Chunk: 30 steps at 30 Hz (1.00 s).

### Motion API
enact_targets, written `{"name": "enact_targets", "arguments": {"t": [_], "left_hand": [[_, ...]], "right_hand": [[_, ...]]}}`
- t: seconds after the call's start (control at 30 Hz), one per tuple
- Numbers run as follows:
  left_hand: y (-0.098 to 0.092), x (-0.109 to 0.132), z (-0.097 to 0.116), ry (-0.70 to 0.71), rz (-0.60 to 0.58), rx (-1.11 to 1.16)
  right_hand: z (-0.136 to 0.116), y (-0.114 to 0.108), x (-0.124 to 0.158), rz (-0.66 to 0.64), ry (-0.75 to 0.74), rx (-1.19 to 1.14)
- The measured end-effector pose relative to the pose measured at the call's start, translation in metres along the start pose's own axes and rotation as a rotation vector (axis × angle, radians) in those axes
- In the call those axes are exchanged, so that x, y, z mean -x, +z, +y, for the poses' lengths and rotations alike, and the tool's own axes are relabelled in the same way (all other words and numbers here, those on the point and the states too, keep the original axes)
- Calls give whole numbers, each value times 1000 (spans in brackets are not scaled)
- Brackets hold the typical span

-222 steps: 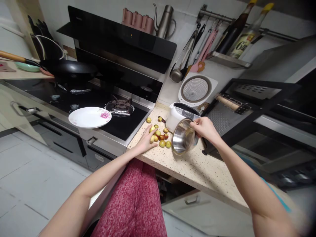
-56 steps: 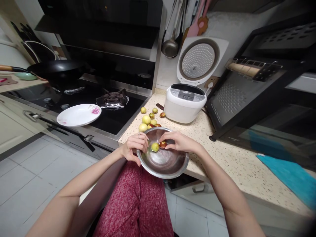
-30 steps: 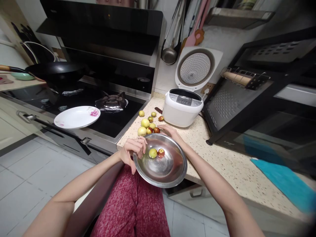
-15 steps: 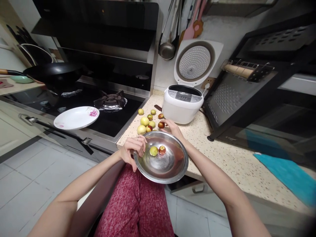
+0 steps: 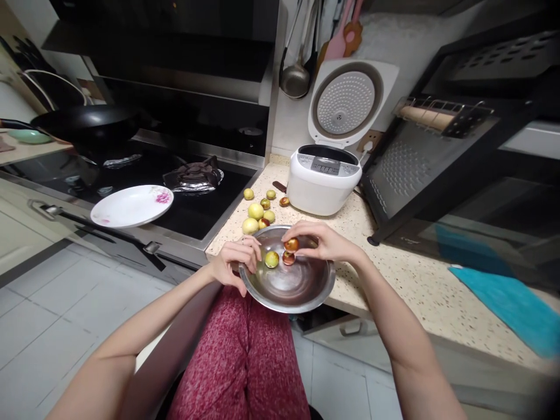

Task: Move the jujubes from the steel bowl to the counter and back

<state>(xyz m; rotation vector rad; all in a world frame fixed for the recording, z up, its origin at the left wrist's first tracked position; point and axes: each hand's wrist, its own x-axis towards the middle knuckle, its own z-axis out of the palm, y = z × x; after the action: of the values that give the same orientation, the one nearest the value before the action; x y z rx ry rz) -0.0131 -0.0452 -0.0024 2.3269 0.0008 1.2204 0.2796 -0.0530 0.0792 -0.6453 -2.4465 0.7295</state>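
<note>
My left hand (image 5: 236,261) grips the left rim of a shiny metal bowl (image 5: 301,291), which is tilted toward me at the counter's front edge. Between the thumb and fingers of my right hand (image 5: 321,242) is a brown-red jujube (image 5: 291,244), held over the bowl. Inside the bowl lie a green jujube (image 5: 272,259) and a reddish one (image 5: 288,258), the latter just below the held fruit. Behind the bowl sit several more jujubes (image 5: 265,203), green and brown, along with larger pale yellow-green round fruits (image 5: 255,211).
A white rice cooker (image 5: 324,184) with its lid raised stands behind the fruit. On the left, a flowered white plate (image 5: 131,207) rests at the stove's front edge, and a black wok (image 5: 87,122) sits on the far burner. A black oven (image 5: 472,204) and a teal cloth (image 5: 511,309) are to the right.
My right hand has picked up the brown-red jujube from the counter and brought it toward me, over the bowl. My left hand still holds the rim.
</note>
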Motion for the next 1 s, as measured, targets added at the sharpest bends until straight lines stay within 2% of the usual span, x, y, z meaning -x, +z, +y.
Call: {"name": "enact_targets", "arguments": {"t": [0.1, 0.23, 0.6, 0.83, 0.9, 1.0], "left_hand": [[-1, 1, 0, -8, -10, 1], [-2, 2, -2, -14, -26, -25], [-3, 4, -5, -22, -50, -33], [-2, 4, -4, -61, -85, -21], [2, 2, -5, -56, -101, -38], [8, 0, -7, -71, -83, -47]], "right_hand": [[-9, 2, 0, -130, 28, -24], [-13, 5, 0, -230, 43, -46], [-8, 24, -1, -326, -11, 23], [-8, 14, -1, -311, 21, -21], [-5, 8, 0, -261, 31, -37], [2, 2, 1, -112, 68, 10]]}}
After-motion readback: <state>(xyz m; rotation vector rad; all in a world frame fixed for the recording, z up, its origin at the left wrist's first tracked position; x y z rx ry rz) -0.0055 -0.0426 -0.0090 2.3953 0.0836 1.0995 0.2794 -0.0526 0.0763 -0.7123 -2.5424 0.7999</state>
